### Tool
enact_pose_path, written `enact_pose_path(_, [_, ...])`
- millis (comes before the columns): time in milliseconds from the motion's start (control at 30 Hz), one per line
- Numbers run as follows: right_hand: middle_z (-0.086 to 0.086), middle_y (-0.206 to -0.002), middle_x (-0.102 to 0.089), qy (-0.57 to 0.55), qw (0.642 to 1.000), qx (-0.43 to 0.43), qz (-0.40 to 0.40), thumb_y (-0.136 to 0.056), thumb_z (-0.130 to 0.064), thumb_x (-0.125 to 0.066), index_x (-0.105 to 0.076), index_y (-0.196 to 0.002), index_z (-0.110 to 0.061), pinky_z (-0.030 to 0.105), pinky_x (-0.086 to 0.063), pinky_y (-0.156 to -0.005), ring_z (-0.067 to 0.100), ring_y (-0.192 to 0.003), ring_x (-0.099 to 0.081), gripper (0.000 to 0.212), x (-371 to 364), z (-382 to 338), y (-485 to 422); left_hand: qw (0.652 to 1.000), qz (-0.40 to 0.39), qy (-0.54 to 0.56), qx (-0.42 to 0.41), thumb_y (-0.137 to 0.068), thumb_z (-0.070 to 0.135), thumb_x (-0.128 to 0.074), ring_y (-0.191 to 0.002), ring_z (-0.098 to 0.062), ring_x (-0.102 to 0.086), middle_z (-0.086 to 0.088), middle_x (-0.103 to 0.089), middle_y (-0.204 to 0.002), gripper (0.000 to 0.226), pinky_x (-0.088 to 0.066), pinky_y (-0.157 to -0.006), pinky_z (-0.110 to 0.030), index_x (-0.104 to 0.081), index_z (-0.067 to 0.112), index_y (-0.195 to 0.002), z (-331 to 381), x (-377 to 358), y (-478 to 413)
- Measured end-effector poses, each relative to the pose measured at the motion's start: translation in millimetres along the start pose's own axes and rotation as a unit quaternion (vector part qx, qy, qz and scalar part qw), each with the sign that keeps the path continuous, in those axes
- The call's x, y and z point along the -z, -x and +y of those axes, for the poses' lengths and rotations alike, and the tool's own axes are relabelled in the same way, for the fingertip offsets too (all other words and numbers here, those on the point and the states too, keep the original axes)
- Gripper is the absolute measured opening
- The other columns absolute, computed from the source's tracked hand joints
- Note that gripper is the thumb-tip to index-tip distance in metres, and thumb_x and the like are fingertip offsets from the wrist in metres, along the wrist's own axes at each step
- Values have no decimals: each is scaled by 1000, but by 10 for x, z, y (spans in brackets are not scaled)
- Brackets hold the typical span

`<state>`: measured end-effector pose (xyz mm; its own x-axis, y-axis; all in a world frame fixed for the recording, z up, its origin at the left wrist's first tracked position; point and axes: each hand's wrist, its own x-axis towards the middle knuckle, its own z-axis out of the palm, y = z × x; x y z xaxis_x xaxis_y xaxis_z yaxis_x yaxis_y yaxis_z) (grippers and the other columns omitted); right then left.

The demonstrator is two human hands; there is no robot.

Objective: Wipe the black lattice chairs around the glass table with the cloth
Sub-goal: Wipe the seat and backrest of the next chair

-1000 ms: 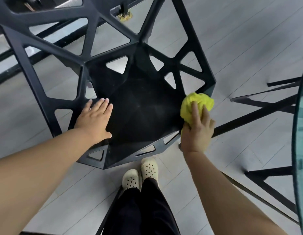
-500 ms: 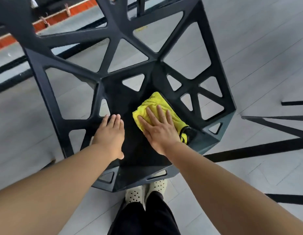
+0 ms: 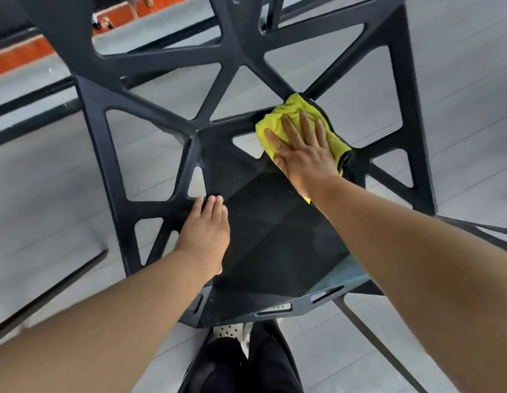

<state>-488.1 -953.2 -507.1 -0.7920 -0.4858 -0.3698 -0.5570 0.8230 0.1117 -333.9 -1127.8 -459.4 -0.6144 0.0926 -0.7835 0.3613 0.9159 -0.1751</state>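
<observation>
From the head camera, your right hand (image 3: 304, 154) lay flat with its fingers (image 3: 289, 129) spread, palm pressing the yellow cloth (image 3: 296, 112) against the black lattice chair (image 3: 172, 120). The cloth sat at the back of the seat, where the seat met the lattice backrest, with its black-trimmed edge showing past your little finger. Your right arm reached forward, nearly straight, from the lower right corner. Your left hand (image 3: 206, 231) rested open, fingers held together and pointing ahead, flat on the left side of the seat beside a small triangular opening; it gripped nothing. Your left forearm ran in from the lower left. Below the seat's front edge, your dark trousers (image 3: 246, 364) and a pale perforated shoe (image 3: 229, 330) showed over the grey plank floor (image 3: 459, 80).
</observation>
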Motion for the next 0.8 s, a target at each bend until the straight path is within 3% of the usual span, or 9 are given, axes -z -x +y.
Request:
enact_pose_path(267, [0, -159, 2, -121, 983, -140, -6, -101, -44, -20, 1, -149, -37, 45, 8, -117, 30, -144, 13, 53, -159, -289, 705, 999, -14, -40, 10, -76, 48, -67, -144, -36, 0, -24, 2, -155, 110, 1, -116, -49, 0, -5, -146, 59, 66, 19])
enact_pose_path(433, [1, -156, -18, -139, 974, -178, 2, -98, -30, -44, -19, -148, -35, 44, 8, -115, 31, -146, 0, 57, -224, -301, 1366, 998, -20, -55, 20, -76, 45, -68, -144, -35, -2, -23, 1, -155, 108, 0, -116, -47, -3, -4, -146, 107, 110, 55])
enact_pose_path(533, [4, -148, -37, -129, 967, -221, 17, -90, -19, -59, -36, -143, -32, 47, 4, -115, 35, -143, -17, 59, -302, -311, 1668, 998, -22, -45, 31, -75, 45, -70, -144, -34, -2, -23, 1, -155, 110, -2, -116, -45, -2, -5, -146, 128, 115, 67])
enact_pose_path(700, [12, -138, -46, -194, 917, -342, 61, -78, -7, -72, -50, -136, -22, 61, -18, -109, 44, -134, -29, 64, -517, -391, 2137, 998, -17, -45, 31, -72, 47, -69, -144, -34, -3, -24, 0, -155, 113, -3, -117, -45, -2, -5, -146, 137, 86, 52])
enact_pose_path(800, [15, -147, -29, -261, 843, -468, 57, -81, 6, -62, -40, -142, -26, 62, -31, -104, 46, -131, -25, 72, -518, -346, 2221, 998, -21, -55, 29, -72, 50, -68, -144, -34, -3, -24, 0, -155, 113, -4, -118, -45, -3, -5, -146, 136, 76, 50])
